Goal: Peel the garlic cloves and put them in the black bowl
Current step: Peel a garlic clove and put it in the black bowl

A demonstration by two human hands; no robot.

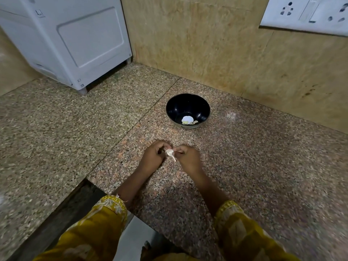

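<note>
A small white garlic piece (170, 153) with a papery tail hangs between my two hands above the granite counter. My left hand (153, 155) pinches it from the left, fingers curled. My right hand (187, 155) pinches it from the right with thumb and fingertips. Behind the hands stands the black bowl (188, 102), upright, with a few pale garlic pieces (188, 120) at its bottom. Both forearms come out of yellow patterned sleeves.
A white appliance (75, 40) stands at the back left on the speckled granite counter (75, 129). A tan tiled wall (216, 44) rises behind the bowl, with a white switch and socket plate (308, 12) at the upper right. The counter's edge steps down at the lower left.
</note>
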